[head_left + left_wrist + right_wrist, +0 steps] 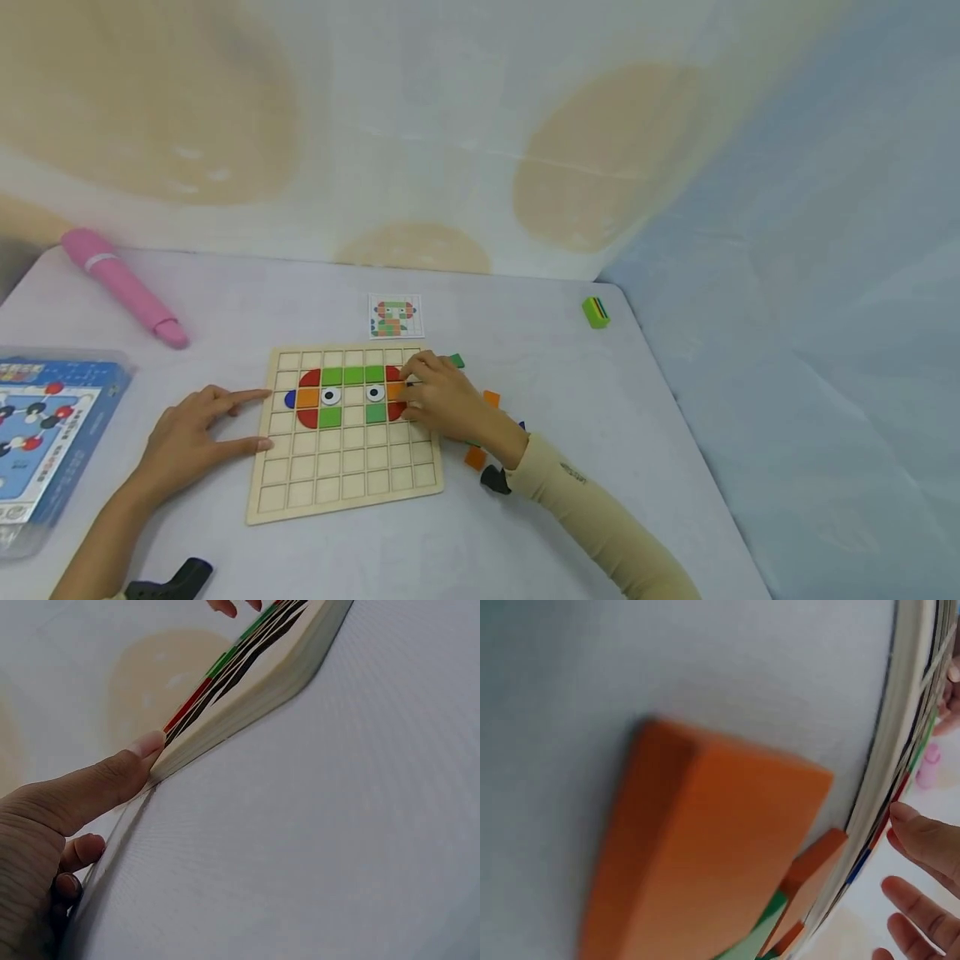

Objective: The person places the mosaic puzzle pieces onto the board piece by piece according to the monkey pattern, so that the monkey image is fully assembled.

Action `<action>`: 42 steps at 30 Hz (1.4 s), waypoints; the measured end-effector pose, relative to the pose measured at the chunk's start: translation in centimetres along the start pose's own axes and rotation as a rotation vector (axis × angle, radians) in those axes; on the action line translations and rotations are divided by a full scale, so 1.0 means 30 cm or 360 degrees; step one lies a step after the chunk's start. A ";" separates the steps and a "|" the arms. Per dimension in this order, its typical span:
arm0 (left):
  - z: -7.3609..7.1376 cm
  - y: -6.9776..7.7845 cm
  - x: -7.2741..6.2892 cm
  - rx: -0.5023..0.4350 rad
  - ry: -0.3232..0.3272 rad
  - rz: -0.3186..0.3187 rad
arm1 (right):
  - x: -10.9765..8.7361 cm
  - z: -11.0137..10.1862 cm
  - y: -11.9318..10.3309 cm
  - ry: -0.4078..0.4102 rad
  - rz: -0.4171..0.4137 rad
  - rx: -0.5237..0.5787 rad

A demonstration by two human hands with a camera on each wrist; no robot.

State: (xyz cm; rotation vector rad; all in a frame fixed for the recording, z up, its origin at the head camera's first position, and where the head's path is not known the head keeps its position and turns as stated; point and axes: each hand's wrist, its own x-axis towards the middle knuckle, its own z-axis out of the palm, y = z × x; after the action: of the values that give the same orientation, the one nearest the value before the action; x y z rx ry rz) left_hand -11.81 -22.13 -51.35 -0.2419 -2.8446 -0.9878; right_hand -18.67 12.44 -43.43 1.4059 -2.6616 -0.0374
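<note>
Table (585, 400): white surface under your hands, with the board (335, 492) lying flat on it.
Board: pale wood, ruled into square cells, right in front of you.
Box (45, 450): blue, left of the board and apart from it.
Pink roll (127, 292): slanting, beyond and to the left of the board.
Right hand (446, 400): over the board's right side, your bent fingertips at the red tiles (393, 372); whether you pinch one, I cannot tell.
Left hand (187, 433): at the board's left edge, which your spread thumb and index finger touch.
Card (396, 317): printed with a coloured figure, just beyond the board's far edge.
Striped block (596, 312): mostly lime green, beyond and right of the board.
Loose tiles (476, 457): orange, green and blue, just right of the board, partly hidden by your right arm.
Set tiles (354, 375): green, red, orange and blue, plus two eye tiles (330, 396), in cells of the board's far half.
</note>
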 end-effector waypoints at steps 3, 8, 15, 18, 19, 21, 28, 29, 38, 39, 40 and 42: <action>0.000 0.000 -0.002 -0.0016 -0.0014 -0.0004 | 0.008 0.005 -0.007 0.0016 -0.0050 -0.0119; -0.002 -0.002 -0.004 -0.0026 0.0003 0.0014 | 0.015 0.004 -0.016 0.0015 -0.0037 -0.0210; -0.005 0.001 -0.003 -0.0024 0.0014 0.0023 | -0.024 -0.037 0.010 0.0075 0.0130 -0.0089; -0.004 -0.002 -0.003 -0.0022 0.0010 0.0018 | -0.059 -0.047 0.038 0.0124 0.0203 -0.0058; -0.004 -0.003 -0.003 -0.0024 0.0009 0.0017 | -0.073 -0.049 0.048 0.0135 0.0231 -0.0034; -0.002 -0.004 -0.002 -0.0020 0.0002 0.0014 | -0.102 -0.053 0.063 0.0152 0.0295 0.0010; -0.001 -0.002 0.001 0.0000 -0.0016 -0.0015 | -0.193 -0.052 0.107 0.0126 0.0498 0.0056; -0.002 0.000 0.000 0.0000 -0.0018 -0.0021 | -0.203 -0.051 0.112 0.0135 0.0515 0.0051; -0.004 0.002 -0.002 -0.0005 -0.0021 -0.0029 | -0.245 -0.048 0.144 0.0153 0.0585 0.0096; -0.004 0.002 -0.002 -0.0005 -0.0022 -0.0030 | -0.242 -0.047 0.145 0.0144 0.0590 0.0108; -0.004 0.002 -0.002 -0.0003 -0.0021 -0.0031 | -0.238 -0.045 0.147 0.0136 0.0593 0.0121; -0.002 0.002 -0.002 0.0000 -0.0023 -0.0032 | -0.222 -0.042 0.150 0.0124 0.0605 0.0152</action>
State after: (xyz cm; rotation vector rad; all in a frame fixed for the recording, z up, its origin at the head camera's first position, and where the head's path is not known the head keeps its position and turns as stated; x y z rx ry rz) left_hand -11.75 -22.13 -51.28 -0.2220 -2.8653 -0.9936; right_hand -18.49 20.52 -42.51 0.8789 -2.8461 0.1797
